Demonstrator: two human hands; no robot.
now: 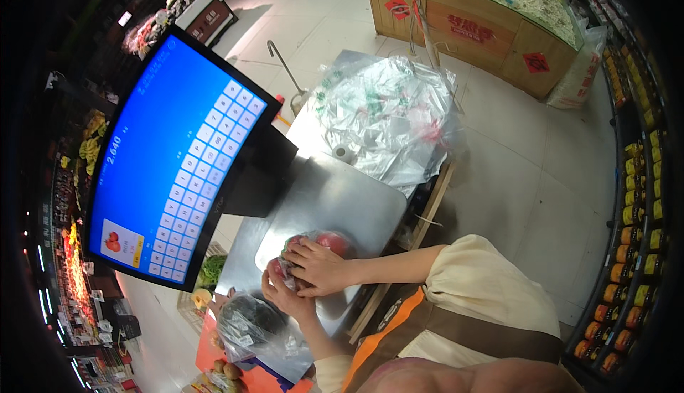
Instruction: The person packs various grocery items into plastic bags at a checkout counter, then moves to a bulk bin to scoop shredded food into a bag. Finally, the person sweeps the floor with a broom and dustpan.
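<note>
A clear plastic bag of red tomatoes [332,242] rests on the steel weighing plate [342,195] of a counter scale. My right hand [316,266] lies over the bag, its fingers pressed around the plastic. Close beside it, my left hand [286,298] grips the bag's near-left side. Both hands hide part of the tomatoes and the gathered plastic. Above the plate stands the scale's touch screen [181,163], lit blue with a keyboard and a small tomato picture. Next to my left hand sits another clear bag [251,321] with a dark round item inside.
A heap of thin clear plastic bags [385,115] covers the counter beyond the plate, near a small white roll [342,152]. Brownish round produce [227,371] lies at the bottom. A wooden bin [459,29] stands across the tiled floor, and jar shelves [625,254] line the right.
</note>
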